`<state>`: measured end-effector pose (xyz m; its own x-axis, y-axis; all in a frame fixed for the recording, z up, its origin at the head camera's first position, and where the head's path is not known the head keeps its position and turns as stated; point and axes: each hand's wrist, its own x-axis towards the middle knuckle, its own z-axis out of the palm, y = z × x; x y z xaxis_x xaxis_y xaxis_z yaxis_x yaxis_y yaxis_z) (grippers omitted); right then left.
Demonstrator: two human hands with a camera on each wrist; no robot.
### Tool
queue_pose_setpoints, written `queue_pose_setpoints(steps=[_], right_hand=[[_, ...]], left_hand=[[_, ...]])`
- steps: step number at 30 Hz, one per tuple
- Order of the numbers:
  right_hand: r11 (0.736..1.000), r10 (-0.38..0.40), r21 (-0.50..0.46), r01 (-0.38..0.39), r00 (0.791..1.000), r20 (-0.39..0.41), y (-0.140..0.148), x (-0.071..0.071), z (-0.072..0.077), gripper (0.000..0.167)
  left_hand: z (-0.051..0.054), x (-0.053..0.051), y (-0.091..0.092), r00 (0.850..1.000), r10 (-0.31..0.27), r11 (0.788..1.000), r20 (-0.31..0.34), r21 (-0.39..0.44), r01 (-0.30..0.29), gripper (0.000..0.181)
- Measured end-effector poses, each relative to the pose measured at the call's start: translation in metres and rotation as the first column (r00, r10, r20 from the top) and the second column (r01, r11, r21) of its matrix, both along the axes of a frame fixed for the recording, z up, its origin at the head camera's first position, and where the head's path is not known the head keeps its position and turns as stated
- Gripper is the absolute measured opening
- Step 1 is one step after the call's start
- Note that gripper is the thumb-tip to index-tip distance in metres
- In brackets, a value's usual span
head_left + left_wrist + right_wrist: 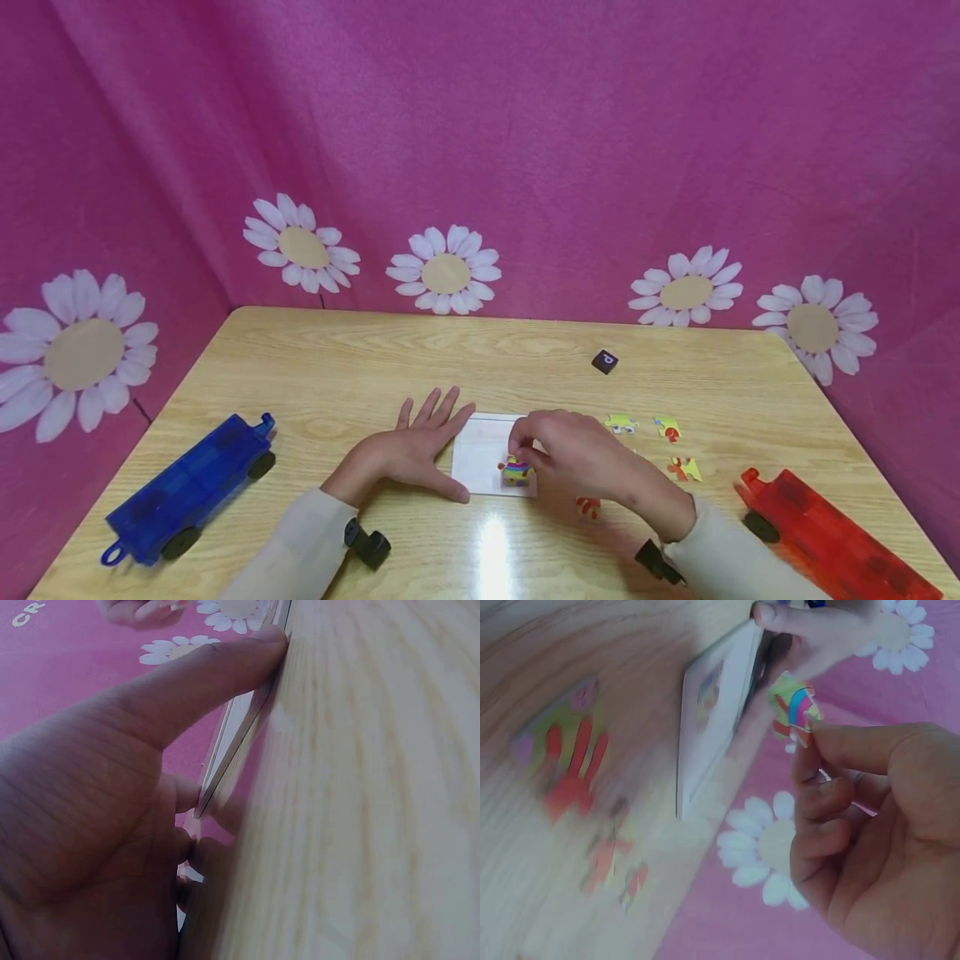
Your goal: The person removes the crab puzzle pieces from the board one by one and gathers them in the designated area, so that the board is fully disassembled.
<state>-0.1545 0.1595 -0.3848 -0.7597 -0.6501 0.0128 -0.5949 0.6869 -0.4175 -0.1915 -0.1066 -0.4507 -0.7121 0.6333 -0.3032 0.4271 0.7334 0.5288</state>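
A white flat tray or board [474, 454] lies on the wooden table between the hands. My left hand [416, 450] rests at its left edge, fingers straight and spread, with the thumb touching the near corner. Above the board's right part, my right hand [581, 450] pinches a small striped jigsaw piece [795, 705] between thumb and index finger. In the right wrist view a blurred coloured patch [709, 697] shows on the board; whether it is a piece or a reflection I cannot tell. A yellow jigsaw piece with red fingers [574, 765] lies near the right hand.
Several other jigsaw pieces [684, 469] lie to the right. Farther back is a black tile [604, 362] with a white letter. A blue toy wagon [191, 492] stands at the left, a red one [832, 529] at the right. Behind the table hangs a pink flowered cloth [525, 167].
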Motion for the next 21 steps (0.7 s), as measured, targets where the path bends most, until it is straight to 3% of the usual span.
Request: queue_pose_setpoints(steps=[6, 16, 21], right_hand=[[0.996, -0.083, 0.047, 0.082, 0.996, 0.022, 0.029, 0.007, 0.005, 0.023], [0.992, -0.118, 0.048, 0.114, 0.989, 0.085, 0.087, 0.016, -0.005, 0.020], [0.981, -0.175, 0.121, 0.153, 0.964, 0.198, 0.110, 0.020, -0.007, 0.023]], left_hand=[[0.000, 0.000, -0.001, 1.000, 0.009, 1.000, 0.006, 0.005, -0.009, 0.123], [0.000, 0.000, 0.000, 1.000, 0.014, 1.000, 0.017, 0.012, -0.014, 0.123], [0.000, 0.000, 0.000, 1.000, 0.009, 1.000, 0.018, 0.020, -0.009, 0.123]])
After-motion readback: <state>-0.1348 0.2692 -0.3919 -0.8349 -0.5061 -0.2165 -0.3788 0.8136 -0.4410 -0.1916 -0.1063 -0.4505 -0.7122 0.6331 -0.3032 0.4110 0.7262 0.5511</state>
